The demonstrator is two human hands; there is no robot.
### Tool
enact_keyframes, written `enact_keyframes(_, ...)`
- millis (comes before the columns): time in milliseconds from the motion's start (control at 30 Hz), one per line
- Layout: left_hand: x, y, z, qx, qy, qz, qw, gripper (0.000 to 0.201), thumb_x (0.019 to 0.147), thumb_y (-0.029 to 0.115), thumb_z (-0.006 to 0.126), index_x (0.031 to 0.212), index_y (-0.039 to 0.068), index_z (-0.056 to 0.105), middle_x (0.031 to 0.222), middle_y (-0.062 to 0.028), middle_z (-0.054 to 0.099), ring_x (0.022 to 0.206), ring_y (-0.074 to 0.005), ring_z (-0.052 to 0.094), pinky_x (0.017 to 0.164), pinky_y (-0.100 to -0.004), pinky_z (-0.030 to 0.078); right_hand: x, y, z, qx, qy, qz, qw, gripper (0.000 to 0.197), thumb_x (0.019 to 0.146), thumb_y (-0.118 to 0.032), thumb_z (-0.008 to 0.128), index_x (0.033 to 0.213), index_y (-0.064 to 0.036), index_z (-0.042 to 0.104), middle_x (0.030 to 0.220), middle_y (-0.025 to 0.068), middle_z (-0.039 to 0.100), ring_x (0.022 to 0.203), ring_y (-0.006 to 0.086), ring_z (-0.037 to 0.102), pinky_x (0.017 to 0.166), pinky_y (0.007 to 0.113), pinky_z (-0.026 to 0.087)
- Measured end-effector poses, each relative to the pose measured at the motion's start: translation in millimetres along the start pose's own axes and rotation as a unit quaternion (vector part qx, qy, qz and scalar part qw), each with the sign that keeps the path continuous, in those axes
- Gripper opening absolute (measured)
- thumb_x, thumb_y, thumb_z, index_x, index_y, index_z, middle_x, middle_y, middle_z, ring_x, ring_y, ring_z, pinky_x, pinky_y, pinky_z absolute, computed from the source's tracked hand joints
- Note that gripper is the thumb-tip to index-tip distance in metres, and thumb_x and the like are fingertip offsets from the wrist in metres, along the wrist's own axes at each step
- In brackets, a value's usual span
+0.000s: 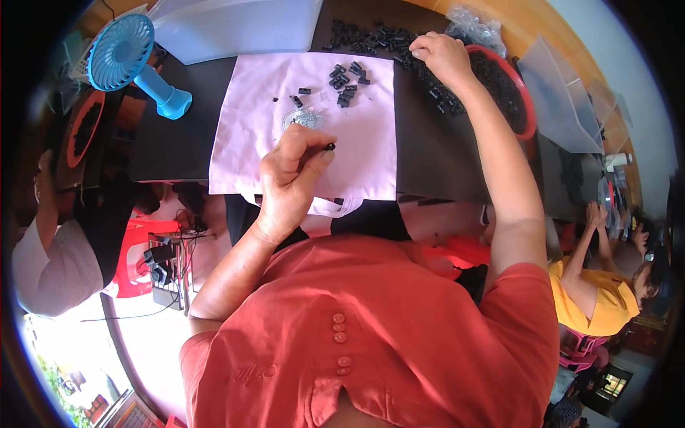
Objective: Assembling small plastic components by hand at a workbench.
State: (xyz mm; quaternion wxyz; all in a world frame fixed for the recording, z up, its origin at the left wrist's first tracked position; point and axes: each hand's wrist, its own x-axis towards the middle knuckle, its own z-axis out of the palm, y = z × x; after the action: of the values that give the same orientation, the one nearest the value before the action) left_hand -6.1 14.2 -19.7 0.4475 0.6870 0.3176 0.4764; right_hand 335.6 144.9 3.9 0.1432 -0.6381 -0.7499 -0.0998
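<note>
My left hand (291, 167) is over the pale pink cloth (364, 153), with thumb and fingers pinched on a small black plastic part (330, 147). Just beyond it lies a little heap of fine silvery metal pieces (309, 118) on what looks like a round lid or dish. A cluster of black plastic parts (347, 84) sits farther back on the cloth, and a few single ones lie near the metal pieces. Reaching out to the right, my right hand (444, 60) is over a large spread of similar black parts (378, 37). Its fingers are closed together; whatever they hold is hidden.
A red-rimmed tray (529, 107) of black parts stands under my right forearm's far side. Around the dark table (171, 146) are a blue fan (123, 53), a translucent bin (235, 28), a clear bin (560, 93) and a plastic bag (477, 30). People sit at both sides.
</note>
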Motion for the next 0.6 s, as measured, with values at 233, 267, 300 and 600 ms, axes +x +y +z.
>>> enact_keyframes(233,0,2,0,-0.002,-0.005,-0.009,1.000,0.017,0.087,-0.010,0.062,0.102,-0.001,0.063,0.093,-0.0051,0.059,0.082,-0.0120,0.059,0.075,-0.0235,0.048,-8,5,6,-0.022,0.007,-0.008,1.000,0.016,0.087,-0.013,0.060,0.093,-0.0142,0.075,0.097,0.0031,0.071,0.099,0.0255,0.065,0.083,0.045,0.042)
enact_keyframes(267,0,1,0,-0.002,-0.006,-0.009,1.000,0.017,0.087,-0.010,0.062,0.102,-0.001,0.063,0.093,-0.0051,0.059,0.082,-0.0120,0.059,0.075,-0.0235,0.048,-10,3,5,-0.037,0.010,-0.011,0.999,0.016,0.087,-0.013,0.060,0.093,-0.0143,0.075,0.097,0.0033,0.071,0.099,0.0255,0.065,0.083,0.044,0.042)
enact_keyframes(300,0,0,1,0.002,-0.004,0.004,1.000,0.017,0.087,-0.009,0.062,0.102,-0.001,0.063,0.093,-0.0050,0.059,0.082,-0.0120,0.059,0.076,-0.0235,0.048,-11,1,5,-0.053,0.012,-0.014,0.998,0.016,0.086,-0.013,0.061,0.093,-0.0144,0.076,0.097,0.0034,0.071,0.099,0.0255,0.065,0.084,0.044,0.042)
enact_keyframes(600,0,1,2,0.007,0.002,0.010,1.000,0.016,0.087,-0.009,0.062,0.101,-0.002,0.063,0.093,-0.0054,0.060,0.083,-0.0126,0.059,0.077,-0.0235,0.048,-1,6,-2,-0.035,-0.028,-0.019,0.999,0.015,0.084,-0.014,0.062,0.089,-0.0129,0.076,0.096,0.0074,0.071,0.099,0.0276,0.066,0.085,0.046,0.045)
